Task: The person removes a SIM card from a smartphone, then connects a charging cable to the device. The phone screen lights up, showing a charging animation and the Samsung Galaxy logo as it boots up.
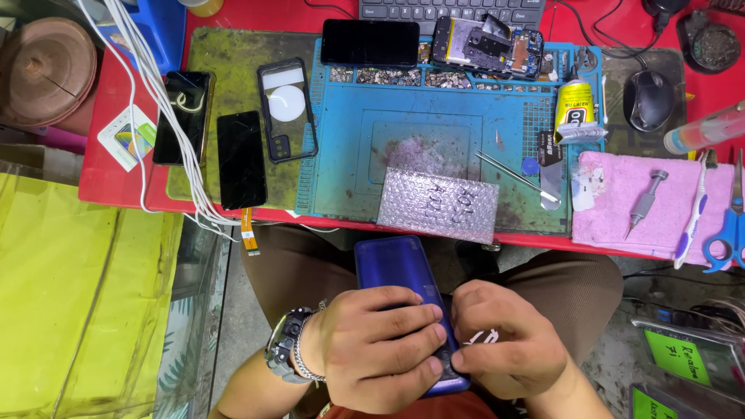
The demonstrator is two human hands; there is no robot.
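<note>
Down in the lap, both hands are on a blue phone back cover (396, 287): the left hand (372, 345) wraps over its lower half, fingers curled tight across it, while the right hand (508, 341) pinches at the cover's lower right edge with thumb and fingertips, a small white scrap showing between its fingers. The cover lies lengthwise over the person's brown trousers, its top end pointing at the table (109, 182). A dark watch and a metal bracelet (291, 353) sit on the left wrist. Just past the cover, a bubble-wrap pouch (438, 203) rests on the near edge of the blue work mat (419, 124), tweezers (512, 172) beside it to the right. Further right, a pink cloth (621, 213) carries a small screwdriver (646, 200), a toothbrush (692, 221) and blue-handled scissors (729, 229). Left of the mat lie a dark phone screen (240, 159) and a clear phone case (287, 109). At the far edge, an opened phone (487, 46) sits below a keyboard (450, 9), a yellow glue tube (574, 105) and a mouse (648, 99) off to the right
</note>
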